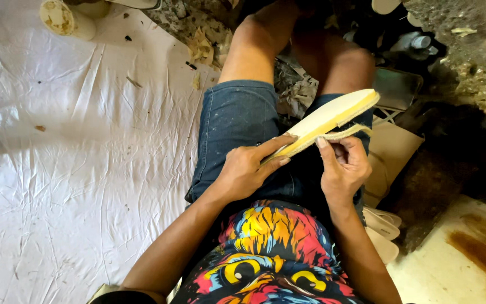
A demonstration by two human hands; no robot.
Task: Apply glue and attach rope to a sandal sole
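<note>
A white sheet (pixel 74 169) covers the floor on the left, with a glue-stained tub (pixel 66 18) at its far edge. The person sits in denim shorts (pixel 237 121) and a bright printed shirt (pixel 271 253). Over the lap lies a pale sole (pixel 330 115), tilted up to the right, a woven strip (pixel 347 134) along its edge. The left hand (pixel 248 169) grips the sole's near end, fingers pressed on it. The right hand (pixel 344 166) pinches the strip. Spare soles (pixel 383 231) lie stacked beside the right arm.

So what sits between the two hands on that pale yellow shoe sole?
Head view: only the sole's near end and woven edge strip separate left hand and right hand.
</note>
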